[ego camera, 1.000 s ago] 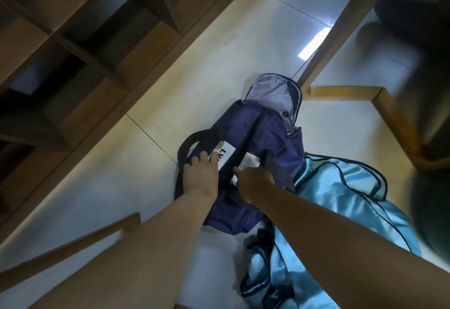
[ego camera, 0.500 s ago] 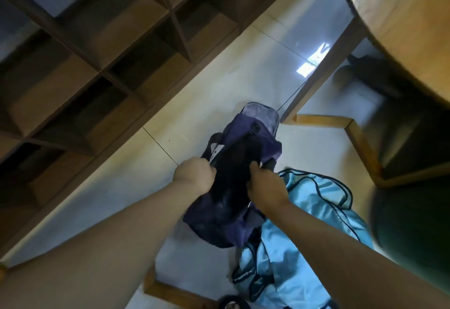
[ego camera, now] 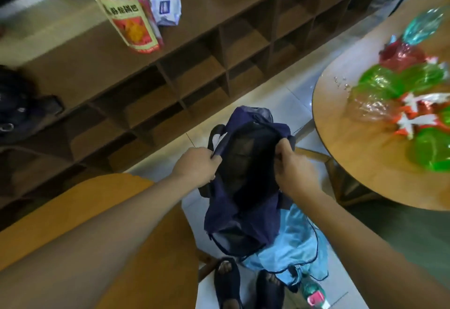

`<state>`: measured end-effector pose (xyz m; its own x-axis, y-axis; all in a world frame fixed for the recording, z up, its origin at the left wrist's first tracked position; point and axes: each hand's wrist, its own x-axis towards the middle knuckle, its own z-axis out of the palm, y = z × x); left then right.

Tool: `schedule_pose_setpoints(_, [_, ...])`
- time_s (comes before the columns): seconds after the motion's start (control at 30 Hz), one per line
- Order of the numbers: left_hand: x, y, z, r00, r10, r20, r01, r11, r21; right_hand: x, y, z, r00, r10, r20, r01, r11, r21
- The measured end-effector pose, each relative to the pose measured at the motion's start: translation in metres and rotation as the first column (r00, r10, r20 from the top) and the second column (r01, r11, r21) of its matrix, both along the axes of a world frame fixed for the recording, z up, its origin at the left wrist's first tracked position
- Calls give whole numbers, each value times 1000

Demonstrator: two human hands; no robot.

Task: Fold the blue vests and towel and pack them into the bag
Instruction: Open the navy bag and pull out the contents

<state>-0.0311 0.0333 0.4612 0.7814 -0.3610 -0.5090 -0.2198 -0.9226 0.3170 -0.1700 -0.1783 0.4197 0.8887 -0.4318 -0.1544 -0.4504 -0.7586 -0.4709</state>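
Observation:
A dark navy bag (ego camera: 243,213) hangs in the air in front of me, its mouth held wide so the black inside shows. My left hand (ego camera: 194,166) grips the left rim of the mouth and my right hand (ego camera: 291,172) grips the right rim. Under and behind the bag a light blue vest (ego camera: 292,245) with dark piping droops toward the floor. I see no towel.
A wooden cubby shelf (ego camera: 194,74) runs along the left, with a snack bag (ego camera: 130,22) on top. On the right stands a round wooden table (ego camera: 353,152) with green and red wrapped packs. A bottle (ego camera: 314,291) and my sandalled feet (ego camera: 248,284) are on the tiled floor.
The bag has come up off the floor and both hands have pulled its mouth open. My view has tilted up, so the shelf top and table now show.

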Motion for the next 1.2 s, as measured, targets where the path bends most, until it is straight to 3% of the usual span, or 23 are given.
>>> schedule_pose_setpoints(0.23, [-47, 65, 176, 984, 170, 46, -159, 970, -183, -11, 24, 186, 966, 170, 195, -171, 985, -11])
schedule_pose_setpoints(0.47, [-99, 155, 268, 954, 263, 142, -238, 956, -172, -8, 98, 287, 939, 250, 237, -267, 963, 39])
schedule_pose_setpoints(0.8, [-174, 357, 309, 841, 506, 193, -514, 858, -6, 15, 278, 324, 917, 393, 60, -397, 896, 197])
schedule_pose_setpoints(0.97, [-215, 486, 308, 731, 656, 187, -661, 749, -40, 8, 422, 317, 844, 536, 29, -517, 797, 312])
schedule_pose_setpoints(1.2, [-268, 686, 293, 641, 745, 185, -759, 651, 14, -19, 642, 305, 757, 654, 0, -603, 698, 387])
